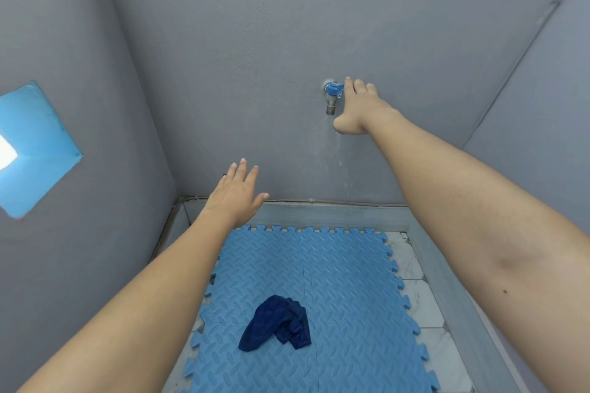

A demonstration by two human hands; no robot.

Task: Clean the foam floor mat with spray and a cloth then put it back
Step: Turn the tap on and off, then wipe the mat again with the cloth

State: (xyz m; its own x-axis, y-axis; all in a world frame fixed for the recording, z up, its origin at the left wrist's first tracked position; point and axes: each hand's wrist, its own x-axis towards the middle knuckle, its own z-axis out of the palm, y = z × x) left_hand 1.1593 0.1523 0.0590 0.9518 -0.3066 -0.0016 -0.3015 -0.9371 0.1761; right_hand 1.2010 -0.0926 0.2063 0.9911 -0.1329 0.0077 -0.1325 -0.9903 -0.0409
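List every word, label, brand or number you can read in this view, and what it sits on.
None: no readable text shows in this view.
Foam mat: only an embossed leaf-like tread pattern, no lettering.
Dark blue cloth lying on the mat: no tag or print visible.
Wall tap, touched by the right hand: any marking is too small to tell.
Left hand: open, holding nothing.

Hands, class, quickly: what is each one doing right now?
Left hand: open, fingers spread, holding nothing.
Right hand: open, fingertips touching the blue tap handle, not curled round it.
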